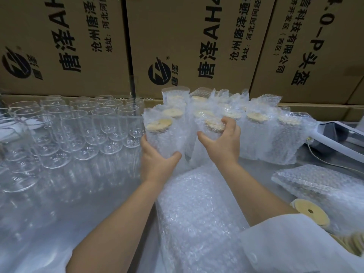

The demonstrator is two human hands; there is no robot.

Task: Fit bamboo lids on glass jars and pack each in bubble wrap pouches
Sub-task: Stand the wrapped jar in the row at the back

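Two grips (157,164) (222,144) hold two pouched jars (165,138) (212,125).

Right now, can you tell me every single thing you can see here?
cardboard boxes: at least three, brown, stacked along the back.
glass jars: many, clear, no lids, left on the table.
pouched jars: many, white wrap with tan lids, back centre and right.
flat pouches: a pile, white, near centre.
loose bamboo lids: several, tan, lower right.
left hand: one, grips the leftmost pouched jar.
right hand: one, grips the next pouched jar near its lid.
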